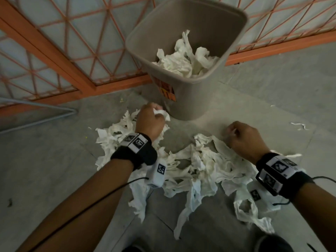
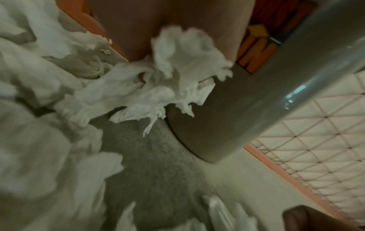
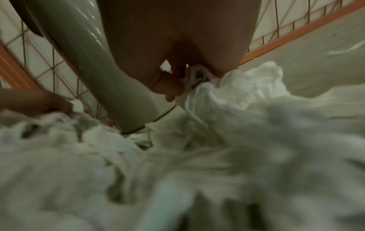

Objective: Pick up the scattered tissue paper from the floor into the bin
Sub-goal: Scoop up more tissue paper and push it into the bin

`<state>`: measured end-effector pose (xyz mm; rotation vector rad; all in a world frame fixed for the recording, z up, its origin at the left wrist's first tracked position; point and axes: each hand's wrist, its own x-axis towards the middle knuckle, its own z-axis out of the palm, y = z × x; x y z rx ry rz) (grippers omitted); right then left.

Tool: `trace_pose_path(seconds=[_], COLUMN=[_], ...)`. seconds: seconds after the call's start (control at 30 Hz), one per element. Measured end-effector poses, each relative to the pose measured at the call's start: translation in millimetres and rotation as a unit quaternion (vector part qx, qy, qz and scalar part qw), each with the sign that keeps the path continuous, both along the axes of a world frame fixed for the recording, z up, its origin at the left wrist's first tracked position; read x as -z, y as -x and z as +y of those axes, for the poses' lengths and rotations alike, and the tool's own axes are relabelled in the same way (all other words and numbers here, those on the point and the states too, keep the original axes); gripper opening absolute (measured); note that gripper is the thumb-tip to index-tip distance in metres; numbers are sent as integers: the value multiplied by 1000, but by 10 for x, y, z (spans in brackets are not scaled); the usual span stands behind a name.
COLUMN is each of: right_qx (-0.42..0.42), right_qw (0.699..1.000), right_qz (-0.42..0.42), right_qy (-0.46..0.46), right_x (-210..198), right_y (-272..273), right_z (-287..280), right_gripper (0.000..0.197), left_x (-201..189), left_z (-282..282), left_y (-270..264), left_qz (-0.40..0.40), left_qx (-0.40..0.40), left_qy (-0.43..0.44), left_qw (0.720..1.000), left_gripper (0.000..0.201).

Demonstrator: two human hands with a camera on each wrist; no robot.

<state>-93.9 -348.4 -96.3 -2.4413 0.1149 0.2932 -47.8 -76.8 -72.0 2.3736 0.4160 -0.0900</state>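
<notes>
Two hands working the pile at once. Left hand (image 1: pixel 150 119) is closing its fingers (image 1: pixel 160 116) round a wad of tissue (image 1: pixel 161 112) just beside the bin (image 1: pixel 189 106) base; the left wrist view is showing that wad (image 2: pixel 183 62) bunched against the palm with strands trailing down into the heap. Right hand (image 1: pixel 242 135) is curling its fingers (image 3: pixel 171 87) onto the edge of a tissue sheet (image 3: pixel 227 93) at the top of the pile, gripping it, not open.

Most of the tissue paper (image 1: pixel 190 168) is lying on the floor (image 1: pixel 45 160) between the forearms; the bin is already carrying a fair load (image 1: pixel 185 60). Loose scraps (image 1: pixel 298 125) are sitting well apart to the right.

Advice for this step: keep scrunching before lifting, so trailing strands are coming up with the wad instead of tearing off. Lift each fistful clear over the rim, since the bin is standing close and could be getting knocked. Sweep the outlying scraps last.
</notes>
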Motion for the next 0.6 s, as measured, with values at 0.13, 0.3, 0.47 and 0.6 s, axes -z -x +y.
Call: trace_pose_path(seconds=[0.13,0.3,0.47,0.6], right_qx=[-55,-169,-176,-139], right_qw=[995,975,979,990], right_qz=[82,117,88,18], right_qy=[-26,89,57,-8], right_x=[-95,89,194,127], right_y=[69,156,181,127], right_z=[237,392,447,482], right_gripper=[31,55,21,15], left_x=[165,311,52,-243], left_z=[27,-40,78,430], left_y=[-205,-157,-59,22], left_qz=[88,80,36,-13], left_qx=[40,113,17,-74], left_qy=[-54,-150,-11,39], left_qw=[994,979,999,996], left_gripper=[41,34,30,19])
